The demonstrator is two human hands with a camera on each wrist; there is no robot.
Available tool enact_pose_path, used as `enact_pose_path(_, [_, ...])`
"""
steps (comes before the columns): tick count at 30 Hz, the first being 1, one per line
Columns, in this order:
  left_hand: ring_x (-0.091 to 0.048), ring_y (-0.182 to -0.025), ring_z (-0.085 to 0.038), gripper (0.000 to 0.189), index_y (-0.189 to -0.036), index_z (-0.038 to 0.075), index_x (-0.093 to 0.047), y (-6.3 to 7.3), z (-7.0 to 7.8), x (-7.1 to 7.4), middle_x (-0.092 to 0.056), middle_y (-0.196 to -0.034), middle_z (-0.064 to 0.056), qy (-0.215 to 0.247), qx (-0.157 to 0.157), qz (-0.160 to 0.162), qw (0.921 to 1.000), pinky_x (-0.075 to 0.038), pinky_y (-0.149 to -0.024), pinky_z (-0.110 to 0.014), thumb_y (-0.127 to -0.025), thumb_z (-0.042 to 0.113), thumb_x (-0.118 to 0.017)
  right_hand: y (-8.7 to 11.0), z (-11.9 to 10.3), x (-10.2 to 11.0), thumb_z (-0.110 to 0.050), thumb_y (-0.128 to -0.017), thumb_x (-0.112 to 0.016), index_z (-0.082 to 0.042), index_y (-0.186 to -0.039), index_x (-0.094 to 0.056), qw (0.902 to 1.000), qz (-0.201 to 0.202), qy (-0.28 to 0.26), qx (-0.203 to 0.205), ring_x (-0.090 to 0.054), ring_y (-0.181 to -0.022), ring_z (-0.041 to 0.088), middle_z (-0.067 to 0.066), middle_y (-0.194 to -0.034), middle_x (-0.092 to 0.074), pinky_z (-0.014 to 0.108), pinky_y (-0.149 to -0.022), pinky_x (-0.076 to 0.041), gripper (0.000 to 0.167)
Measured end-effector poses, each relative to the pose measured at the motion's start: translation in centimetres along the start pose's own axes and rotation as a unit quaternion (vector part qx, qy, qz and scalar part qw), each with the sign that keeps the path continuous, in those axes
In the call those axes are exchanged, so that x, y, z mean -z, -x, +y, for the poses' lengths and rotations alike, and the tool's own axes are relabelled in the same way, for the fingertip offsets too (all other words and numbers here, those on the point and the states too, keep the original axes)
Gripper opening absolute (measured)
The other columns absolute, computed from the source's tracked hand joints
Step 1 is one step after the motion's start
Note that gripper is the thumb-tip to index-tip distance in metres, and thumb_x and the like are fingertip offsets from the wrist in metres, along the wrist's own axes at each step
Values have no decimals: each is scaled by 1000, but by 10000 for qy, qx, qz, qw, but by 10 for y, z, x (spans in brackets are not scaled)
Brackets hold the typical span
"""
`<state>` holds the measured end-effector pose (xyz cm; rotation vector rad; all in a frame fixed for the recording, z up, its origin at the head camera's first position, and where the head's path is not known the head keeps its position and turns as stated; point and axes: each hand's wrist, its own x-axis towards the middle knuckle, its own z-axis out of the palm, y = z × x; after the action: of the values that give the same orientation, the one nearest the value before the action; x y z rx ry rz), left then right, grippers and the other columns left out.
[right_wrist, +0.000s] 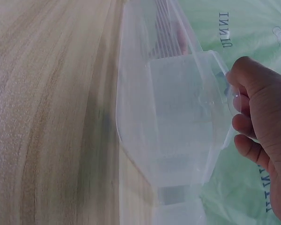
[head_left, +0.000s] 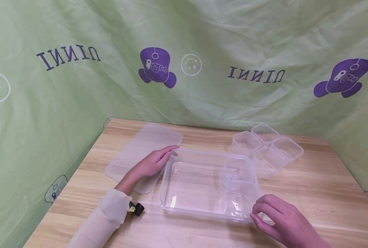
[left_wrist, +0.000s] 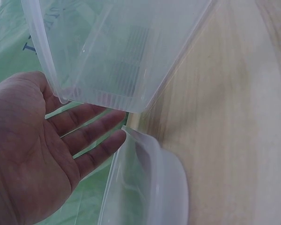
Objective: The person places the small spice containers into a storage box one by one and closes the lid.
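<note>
Between the left and right edges of the desk (head_left: 311, 179), well apart from the far edge: a wide clear container (head_left: 193, 187), open side up. Impossible to tell whether flat on the wood or slightly raised. Inside, along the end toward the desk's right edge, two fitted cups (head_left: 238, 170), one behind the other.

At the container's other end, by the corner toward the desk's far left, the left hand (head_left: 153, 163), fingers straight and apart, touching the outside and not wrapped around anything. At the corner nearest the desk's right edge, the right hand (head_left: 280, 218), bent fingers and thumb pinching the rim.

Toward the desk's far left corner, a flat translucent lid (head_left: 145, 148), partly under the left forearm. Near the far edge, toward the far right corner, four loose cups (head_left: 266, 153), open side up and grouped together. Beyond the far edge, a green cloth (head_left: 208, 96) with purple figures and lettering.
</note>
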<state>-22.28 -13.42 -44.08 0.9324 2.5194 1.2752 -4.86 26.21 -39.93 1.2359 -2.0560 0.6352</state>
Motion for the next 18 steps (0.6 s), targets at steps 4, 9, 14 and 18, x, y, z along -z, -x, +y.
enact_pose_path(4, [-58,-128,-29,42,-153,10,-49,-1,0,0,-69,-127,-12,-27,6,-3,10000,-40,-112,-48,-113,17,-38,2,2,-1,-22,-104,-57,-12,-86,-67,9999,-120,-97,-15,-58,-81,5,-7,-91,-62,15,-67,-48,23])
enact_pose_path(9, [-58,-128,-28,42,-153,10,-49,-1,2,1,-69,-126,-13,26,56,-33,10000,-41,-111,-48,-113,17,-37,5,5,-2,-21,-104,-57,-12,-87,-67,9997,-176,-182,13,-58,-81,5,-7,-91,-62,15,-65,-48,22])
enact_pose_path(14, [-59,-127,-28,42,-153,10,-49,0,2,1,-69,-126,-13,48,52,-28,10000,-42,-110,-48,-113,16,-37,7,6,-3,-21,-104,-56,-12,-86,-66,9996,-207,-200,7,-57,-81,5,-7,-91,-61,14,-65,-47,22])
enact_pose_path(18, [-59,-127,-29,42,-153,10,-48,0,2,0,-69,-127,-12,43,55,-19,10000,-41,-111,-49,-113,18,-37,7,7,-3,-21,-104,-56,-12,-86,-67,9995,-212,-214,34,-57,-80,5,-7,-91,-61,14,-65,-47,22])
